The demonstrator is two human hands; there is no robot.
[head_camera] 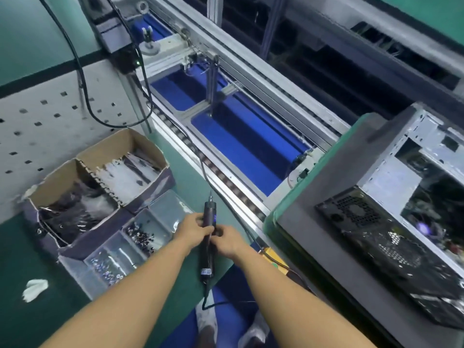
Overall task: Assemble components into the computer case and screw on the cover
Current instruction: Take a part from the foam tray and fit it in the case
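Lower centre: left grip (192, 228) and right grip (229, 241) both clasp my electric screwdriver (206, 259) — bit pointing away, near the screw tray (160, 212) — presumably readying it for the computer case (391, 177).

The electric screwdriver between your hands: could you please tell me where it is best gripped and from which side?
Grip the electric screwdriver round the thick middle of its barrel, coming in from the sides, as the left hand and right hand do. Its slim bit points away from the person and its cable leaves the near end, so both ends make poor holds.
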